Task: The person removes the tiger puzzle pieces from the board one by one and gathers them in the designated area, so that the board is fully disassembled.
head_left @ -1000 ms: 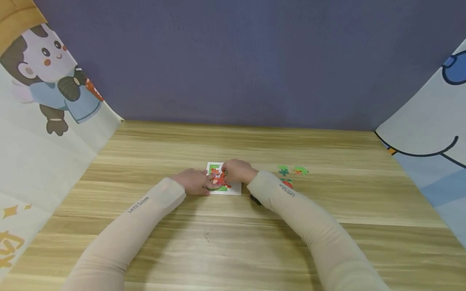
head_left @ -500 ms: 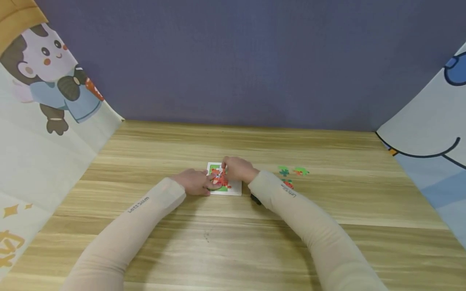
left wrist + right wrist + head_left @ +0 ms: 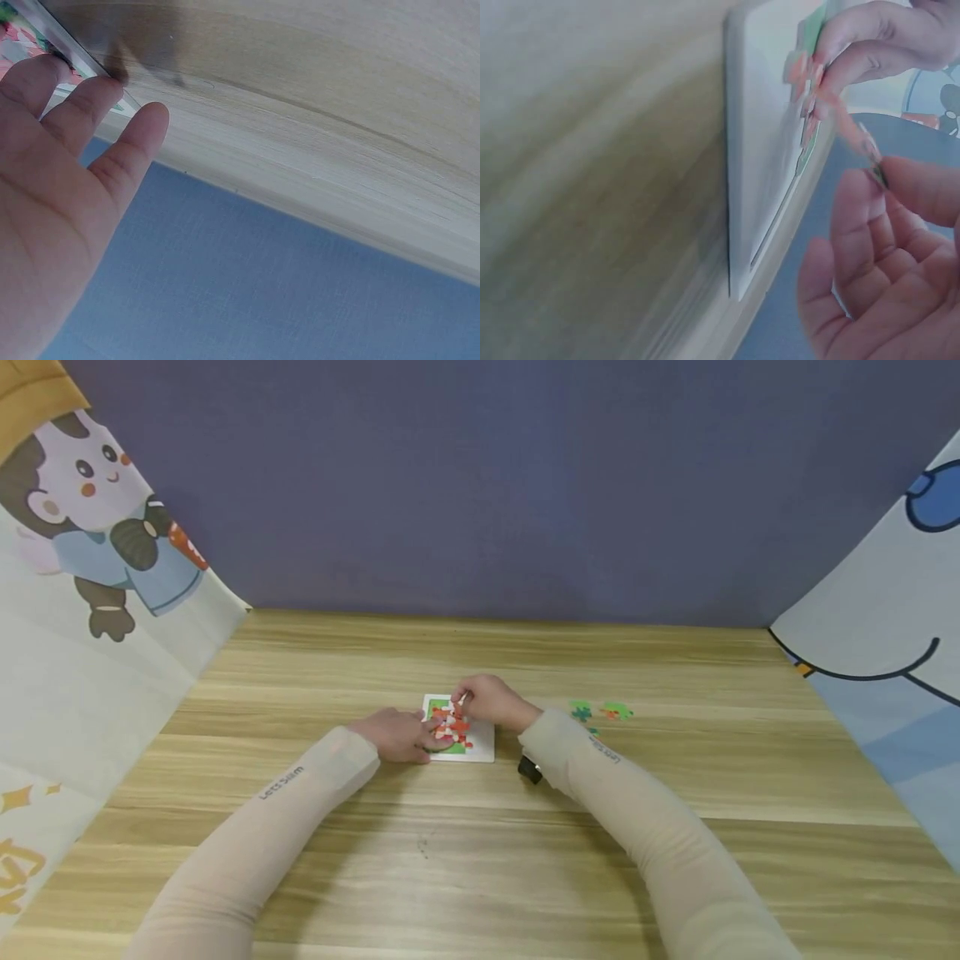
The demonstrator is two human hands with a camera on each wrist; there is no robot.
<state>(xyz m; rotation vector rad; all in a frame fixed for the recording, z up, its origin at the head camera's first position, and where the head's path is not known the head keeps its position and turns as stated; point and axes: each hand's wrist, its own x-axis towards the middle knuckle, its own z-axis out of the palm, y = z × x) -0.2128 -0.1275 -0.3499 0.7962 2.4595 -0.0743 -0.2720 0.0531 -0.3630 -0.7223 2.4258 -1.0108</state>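
My left hand [image 3: 396,734] lies flat, fingers [image 3: 105,112] straight; just beside it my right hand [image 3: 491,702] is raised, fingertips [image 3: 900,176] pinched together, both beige-sleeved forearms extended.

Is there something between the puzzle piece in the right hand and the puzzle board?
Nothing visible is between them. The right hand pinches the puzzle piece just above the puzzle board. The left hand rests on the board's left edge, beside the piece's way.

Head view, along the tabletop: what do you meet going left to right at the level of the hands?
Left hand → white puzzle board → right hand → darker green loose piece → green and orange loose piece.
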